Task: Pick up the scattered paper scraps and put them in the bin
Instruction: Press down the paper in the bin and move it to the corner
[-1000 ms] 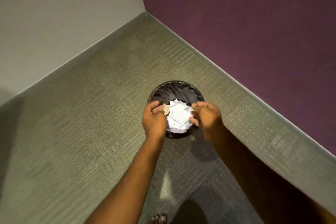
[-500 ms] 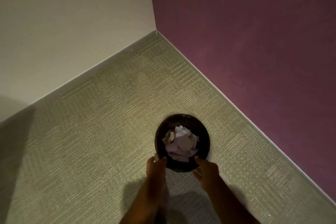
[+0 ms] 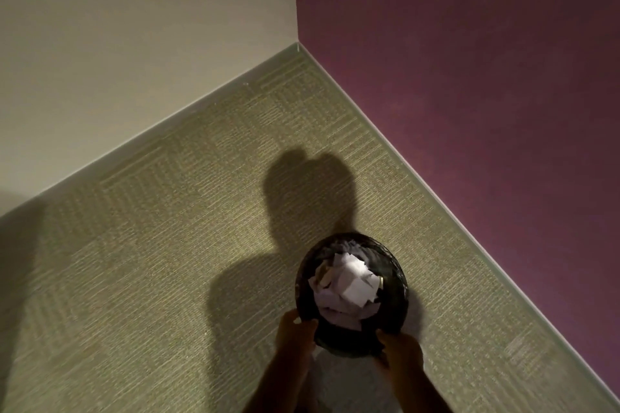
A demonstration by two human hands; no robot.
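A round black bin [image 3: 396, 298] stands on the carpet, filled with white paper scraps [image 3: 352, 282]. Both my hands are low in the head view, in shadow at the bin's near side. My left hand [image 3: 297, 332] is at the near left rim, with its fingertips touching or almost touching it. At the near right rim is my right hand [image 3: 401, 352]. The fingers of both hands look loosely curled, and no paper shows in either. No loose scraps show on the floor.
The bin sits near a room corner where a cream wall [image 3: 134, 60] and a purple wall [image 3: 469, 94] meet. Green-grey carpet [image 3: 151, 261] spreads to the left, with my shadow across it.
My hands have drawn back from over the bin's mouth to its near rim. The paper they held there now lies in the bin. The view has tilted up toward the corner.
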